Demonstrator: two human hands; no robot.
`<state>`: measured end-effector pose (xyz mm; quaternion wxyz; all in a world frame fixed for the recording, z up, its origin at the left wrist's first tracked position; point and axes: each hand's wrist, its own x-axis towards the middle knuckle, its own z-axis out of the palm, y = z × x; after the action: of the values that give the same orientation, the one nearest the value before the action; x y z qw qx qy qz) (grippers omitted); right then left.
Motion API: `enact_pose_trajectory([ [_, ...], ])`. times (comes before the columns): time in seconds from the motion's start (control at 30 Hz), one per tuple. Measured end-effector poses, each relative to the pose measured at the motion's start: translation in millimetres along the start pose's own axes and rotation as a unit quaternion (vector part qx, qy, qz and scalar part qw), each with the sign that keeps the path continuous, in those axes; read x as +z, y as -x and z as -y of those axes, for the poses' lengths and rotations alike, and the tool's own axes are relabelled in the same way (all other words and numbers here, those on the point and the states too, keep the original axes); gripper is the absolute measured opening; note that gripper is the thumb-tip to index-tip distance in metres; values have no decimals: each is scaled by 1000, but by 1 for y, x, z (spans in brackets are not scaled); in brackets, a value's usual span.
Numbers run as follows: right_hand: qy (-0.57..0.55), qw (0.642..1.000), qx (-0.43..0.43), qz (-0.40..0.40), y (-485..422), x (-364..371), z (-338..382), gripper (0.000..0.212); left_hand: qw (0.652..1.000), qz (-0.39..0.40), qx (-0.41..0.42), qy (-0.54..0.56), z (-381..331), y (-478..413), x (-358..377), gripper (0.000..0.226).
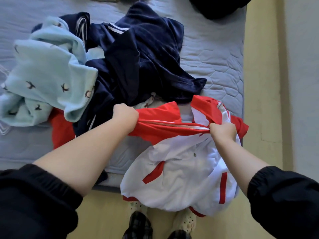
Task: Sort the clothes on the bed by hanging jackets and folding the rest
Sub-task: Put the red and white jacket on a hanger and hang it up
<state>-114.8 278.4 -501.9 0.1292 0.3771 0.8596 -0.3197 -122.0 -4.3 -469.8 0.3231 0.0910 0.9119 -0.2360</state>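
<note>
From the head camera, the left hand (pixel 125 116) and the right hand (pixel 222 131) each clench the red top edge of the red-and-white jacket (pixel 181 169), probably stretching it for hanging. It runs left to right over the bed (pixel 215 66) edge, its body hanging floorward.

A quilted blue mattress (pixel 215 54) is carrying a rumpled navy heap (pixel 138 57), with a pale blue fleece (pixel 46 71) lying beside it.

Soft, even daylight, faint shadows, no glare; wide-angle bending at the edges, slight blur on the left.
</note>
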Motion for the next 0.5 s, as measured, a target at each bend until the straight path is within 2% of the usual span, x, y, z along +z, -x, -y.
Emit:
enact_pose_trajectory([
  [0.1,-7,999,-35,-6,14,2,-5,6,996,1,-84,29,12,-1,-3,32],
  [0.13,-10,998,-64,25,21,7,-4,10,995,20,-87,42,13,-1,-2,34],
  [0.2,-42,977,-115,174,35,13,-1,6,994,46,-55,78,7,0,5,48],
  [0.27,-38,928,-131,346,43,17,2,25,991,35,5,127,-5,-3,12,66],
  [0.3,-13,911,-143,386,42,18,2,34,984,14,31,173,-14,-5,14,72],
  [0.33,11,912,-159,378,37,20,1,39,971,-5,52,234,-24,-9,12,76],
  [0.4,15,944,-167,285,23,20,-3,38,925,-6,66,375,-48,-17,5,84],
  [0.5,38,973,-154,167,-4,11,-20,30,806,75,26,587,-86,-30,-5,97],
])
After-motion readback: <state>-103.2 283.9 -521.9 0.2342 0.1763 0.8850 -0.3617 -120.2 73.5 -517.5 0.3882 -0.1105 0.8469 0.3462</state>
